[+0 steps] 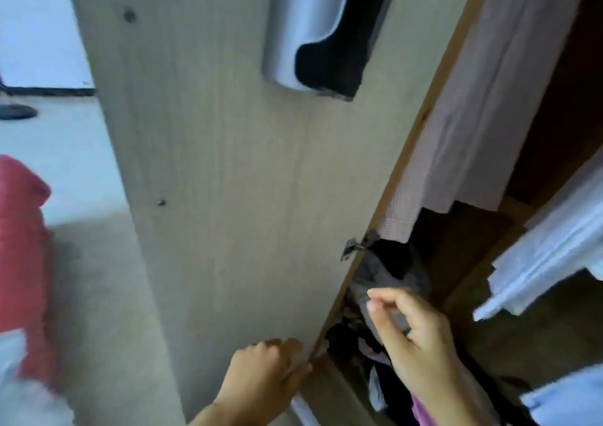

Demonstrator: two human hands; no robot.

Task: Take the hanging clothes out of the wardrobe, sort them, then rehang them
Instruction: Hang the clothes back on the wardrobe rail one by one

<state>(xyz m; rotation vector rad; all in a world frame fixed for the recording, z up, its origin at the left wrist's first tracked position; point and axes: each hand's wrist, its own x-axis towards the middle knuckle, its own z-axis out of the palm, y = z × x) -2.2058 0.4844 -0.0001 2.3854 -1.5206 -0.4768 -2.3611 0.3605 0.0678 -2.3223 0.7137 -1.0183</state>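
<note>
Above both hands, wardrobe door (228, 164) swung wide, cupboard open. Step looks like start: opening up, nothing lifted out yet. Next move probably needs reach up and right of right hand to hangers, out of view.
Pale pink garment (473, 99) hangs above right hand, long, loosely creased, hem just past hinge (354, 246). White garment (548, 256) hangs right of right hand. Dark jumbled clothes (375, 344) heaped behind and below right hand.
Left hand (267, 373) curled, gripping door's edge. Right hand (414, 337) loosely curled, fingertips near-pinched, holding nothing visible.
</note>
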